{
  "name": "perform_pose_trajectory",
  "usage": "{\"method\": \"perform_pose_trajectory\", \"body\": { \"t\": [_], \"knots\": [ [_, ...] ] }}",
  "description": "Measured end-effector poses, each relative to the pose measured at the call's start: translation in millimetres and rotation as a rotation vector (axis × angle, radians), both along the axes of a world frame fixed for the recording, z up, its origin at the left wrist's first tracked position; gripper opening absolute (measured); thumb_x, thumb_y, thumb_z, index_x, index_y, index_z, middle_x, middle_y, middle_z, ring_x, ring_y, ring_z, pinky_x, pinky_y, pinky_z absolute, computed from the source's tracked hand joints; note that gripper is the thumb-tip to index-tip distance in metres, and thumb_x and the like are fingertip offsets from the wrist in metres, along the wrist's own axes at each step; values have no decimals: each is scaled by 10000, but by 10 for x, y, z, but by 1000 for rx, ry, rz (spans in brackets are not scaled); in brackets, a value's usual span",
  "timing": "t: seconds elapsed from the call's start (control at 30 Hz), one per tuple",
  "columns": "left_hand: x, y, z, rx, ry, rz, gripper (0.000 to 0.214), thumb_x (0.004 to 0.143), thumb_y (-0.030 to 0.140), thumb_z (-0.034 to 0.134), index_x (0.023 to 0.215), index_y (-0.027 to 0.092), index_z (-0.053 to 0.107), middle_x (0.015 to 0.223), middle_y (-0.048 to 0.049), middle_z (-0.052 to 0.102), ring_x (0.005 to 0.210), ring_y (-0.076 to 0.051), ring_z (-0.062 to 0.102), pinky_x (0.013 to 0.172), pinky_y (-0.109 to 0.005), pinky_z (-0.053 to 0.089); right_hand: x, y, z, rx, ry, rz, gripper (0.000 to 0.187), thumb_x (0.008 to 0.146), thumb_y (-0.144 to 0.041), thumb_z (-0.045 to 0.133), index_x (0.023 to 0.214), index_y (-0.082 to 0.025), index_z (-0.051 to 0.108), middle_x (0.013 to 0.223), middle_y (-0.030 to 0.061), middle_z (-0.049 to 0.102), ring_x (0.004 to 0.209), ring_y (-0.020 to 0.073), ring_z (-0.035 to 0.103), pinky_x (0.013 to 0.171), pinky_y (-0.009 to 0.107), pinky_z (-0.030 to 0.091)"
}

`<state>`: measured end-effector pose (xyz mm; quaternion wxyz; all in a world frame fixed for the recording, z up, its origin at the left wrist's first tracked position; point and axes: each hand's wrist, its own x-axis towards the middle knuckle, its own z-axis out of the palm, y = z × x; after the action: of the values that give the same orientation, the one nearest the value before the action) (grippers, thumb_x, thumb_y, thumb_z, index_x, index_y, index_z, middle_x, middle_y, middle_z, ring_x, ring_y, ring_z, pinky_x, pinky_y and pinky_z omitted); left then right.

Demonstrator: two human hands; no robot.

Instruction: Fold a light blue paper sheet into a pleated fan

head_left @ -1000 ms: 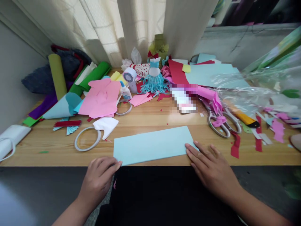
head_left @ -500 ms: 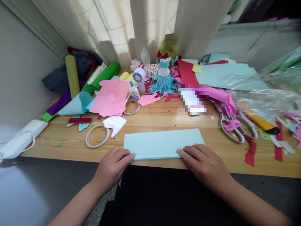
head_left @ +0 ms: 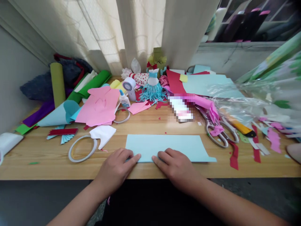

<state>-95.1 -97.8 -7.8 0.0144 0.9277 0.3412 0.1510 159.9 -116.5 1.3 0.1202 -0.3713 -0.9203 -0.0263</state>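
A folded sheet of light blue paper (head_left: 162, 144) lies flat on the table close to its front edge. At the paper's near left corner, my left hand (head_left: 118, 164) is closed on the folded edge, thumb on top. My right hand (head_left: 175, 164) grips the same near edge around its middle, fingers bent and thumb toward the left. Only a short gap separates the two thumbs. From the near right corner of the paper a narrow flap sticks out. What the fingertips do under the edge is hidden.
Left of the paper lie a tape roll (head_left: 82, 149) and a white cutout (head_left: 103, 135). Scissors (head_left: 219, 133) and a yellow utility knife (head_left: 243, 128) lie to the right among scraps. Behind stand a glue bottle (head_left: 124, 99), a small fan (head_left: 129, 88) and a blue fringed paper dress (head_left: 152, 84).
My right hand has slid left along the paper's near edge, closer to my left hand. The flap at the paper's right end now shows. The camera view has shifted to the right.
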Motion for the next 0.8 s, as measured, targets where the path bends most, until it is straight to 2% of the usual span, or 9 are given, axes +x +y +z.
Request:
{"method": "perform_pose_trajectory", "body": {
  "t": [0.2, 0.37, 0.47, 0.63, 0.73, 0.8],
  "knots": [
    [-46, -27, -3, -15, 19, -32, 384, 903, 85, 418, 1248, 199, 539, 904, -71, 563, 835, -190, 500, 720, -344, 469, 0, -28, -31, 21, -2, -20, 261, 911, -201, 481, 1144, -169, 595, 897, 75, 625, 743, 188, 477, 577, 314, 383],
    [-50, -74, 37, 14, 108, -32, 429, 899, 56, 369, 1282, 183, 514, 988, -92, 583, 915, -218, 514, 750, -364, 497, -60, -65, -3, -23, -54, -52, 326, 880, -190, 521, 1206, -181, 549, 913, 76, 614, 754, 195, 473, 573, 310, 375],
    [-35, -118, 55, 52, 136, -5, 418, 902, 67, 364, 1267, 183, 530, 993, -86, 606, 947, -228, 523, 841, -424, 485, -100, -82, 26, -47, -82, -72, 346, 884, -181, 505, 1229, -187, 522, 904, 73, 601, 752, 198, 475, 564, 309, 370],
    [139, -279, 0, 138, 104, 121, 401, 920, 112, 335, 1235, 198, 566, 1094, -71, 649, 996, -249, 550, 1017, -556, 319, -134, -100, 28, -49, -107, -77, 381, 875, -188, 511, 1255, -184, 493, 941, 74, 591, 762, 217, 479, 552, 333, 371],
    [298, -393, -63, 174, 51, 153, 395, 927, 138, 323, 1230, 181, 574, 1208, -66, 630, 1131, -265, 522, 1063, -536, 262, -141, -113, -10, -31, -96, -86, 376, 871, -196, 512, 1245, -162, 498, 962, 86, 586, 773, 222, 478, 572, 350, 372],
    [373, -436, -85, 199, 53, 138, 404, 917, 110, 314, 1213, 154, 586, 1251, -73, 609, 1200, -258, 491, 1070, -495, 277, -139, -124, -42, -25, -83, -89, 378, 870, -200, 511, 1246, -156, 499, 984, 92, 586, 792, 226, 480, 622, 369, 381]
  ]
}}
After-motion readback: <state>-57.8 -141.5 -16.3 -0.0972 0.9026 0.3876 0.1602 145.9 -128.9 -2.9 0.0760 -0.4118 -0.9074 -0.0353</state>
